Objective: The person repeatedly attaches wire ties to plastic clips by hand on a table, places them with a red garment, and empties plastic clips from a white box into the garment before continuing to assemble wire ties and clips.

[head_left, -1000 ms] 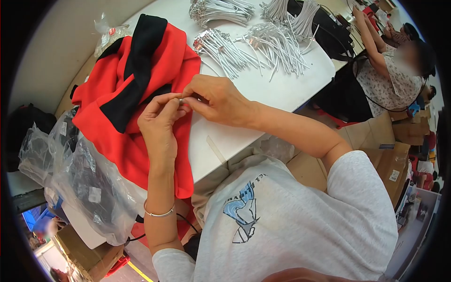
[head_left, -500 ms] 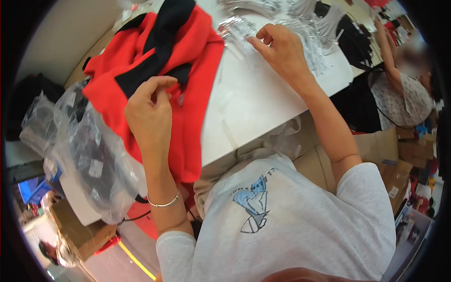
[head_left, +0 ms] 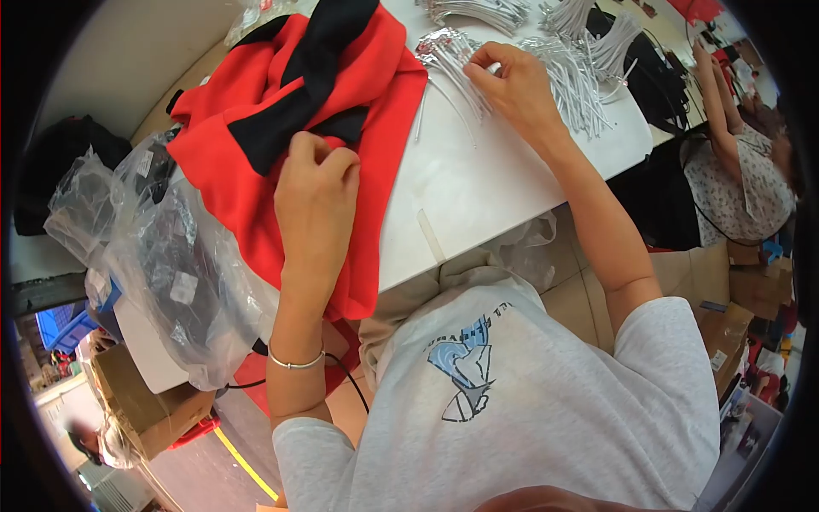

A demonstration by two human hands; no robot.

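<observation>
My left hand (head_left: 317, 209) is over a red and black fabric piece (head_left: 384, 128) that hangs off the table's front edge. Its fingers are curled together, and what they hold, if anything, is hidden. My right hand (head_left: 517, 90) is above the table, beside a loose bundle of thin white cords (head_left: 452, 53) with shiny silvery ends. Thumb and index finger meet in a pinch, but nothing between them can be made out. More white cords (head_left: 573, 90) lie fanned out just right of this hand.
The white table (head_left: 503, 188) carries further cord bundles (head_left: 478, 10) at the back. Clear plastic bags (head_left: 183, 282) lie to the left. A black bag (head_left: 627, 68) lies at the table's right, where another person (head_left: 734, 171) sits. Cardboard boxes (head_left: 141, 397) stand lower left.
My left hand has moved right across the fabric, and its fingers have curled in more. The right hand stays near the cords, its thumb and index finger now closer together.
</observation>
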